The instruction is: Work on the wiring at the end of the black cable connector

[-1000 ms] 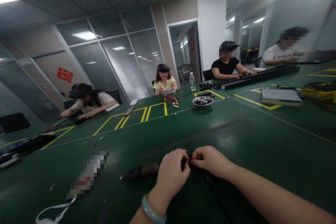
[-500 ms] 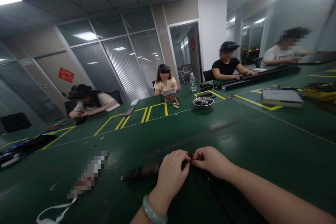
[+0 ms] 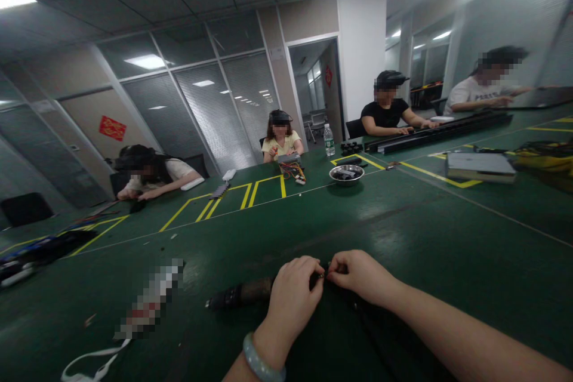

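Lower centre: left hand (image 3: 293, 289) and right hand (image 3: 362, 274) barely shifted, fingers curled near dark tool (image 3: 242, 293), grip can't tell; handwork seems little advanced.

Left hand (image 3: 293, 291) at dark cylindrical tool (image 3: 239, 293), right hand (image 3: 360, 274) just beside, green table (image 3: 447, 233) beneath

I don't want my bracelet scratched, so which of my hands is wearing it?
Your left hand, the one hiding part of the dark tool: the pale green bracelet circles its wrist. Your right hand has a bare wrist.
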The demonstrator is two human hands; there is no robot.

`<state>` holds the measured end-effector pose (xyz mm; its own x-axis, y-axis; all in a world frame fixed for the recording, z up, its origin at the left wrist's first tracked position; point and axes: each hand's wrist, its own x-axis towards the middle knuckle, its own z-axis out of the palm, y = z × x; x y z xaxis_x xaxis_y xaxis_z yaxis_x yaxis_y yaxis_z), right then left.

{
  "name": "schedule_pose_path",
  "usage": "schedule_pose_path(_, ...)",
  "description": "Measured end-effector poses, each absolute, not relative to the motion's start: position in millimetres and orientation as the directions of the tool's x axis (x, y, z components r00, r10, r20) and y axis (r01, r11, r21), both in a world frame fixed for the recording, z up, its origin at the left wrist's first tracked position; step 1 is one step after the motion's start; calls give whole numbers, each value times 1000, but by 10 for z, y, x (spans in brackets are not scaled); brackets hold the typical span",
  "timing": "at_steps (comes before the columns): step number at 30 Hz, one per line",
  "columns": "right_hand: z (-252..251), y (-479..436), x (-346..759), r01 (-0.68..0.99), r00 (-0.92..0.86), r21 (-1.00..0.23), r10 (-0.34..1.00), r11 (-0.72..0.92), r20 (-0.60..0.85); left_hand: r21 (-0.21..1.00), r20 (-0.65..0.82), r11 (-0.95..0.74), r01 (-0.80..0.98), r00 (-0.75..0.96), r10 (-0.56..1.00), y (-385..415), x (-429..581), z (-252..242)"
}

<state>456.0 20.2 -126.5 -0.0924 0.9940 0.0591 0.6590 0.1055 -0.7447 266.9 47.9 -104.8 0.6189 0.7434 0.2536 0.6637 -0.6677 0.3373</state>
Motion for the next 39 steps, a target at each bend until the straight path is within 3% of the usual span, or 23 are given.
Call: schedule_pose_path(39, -1263, 199, 4577, 641, -93, -760, 994, 104, 58, 316, 266, -670, 672, 615, 742, 489, 2654, -1095)
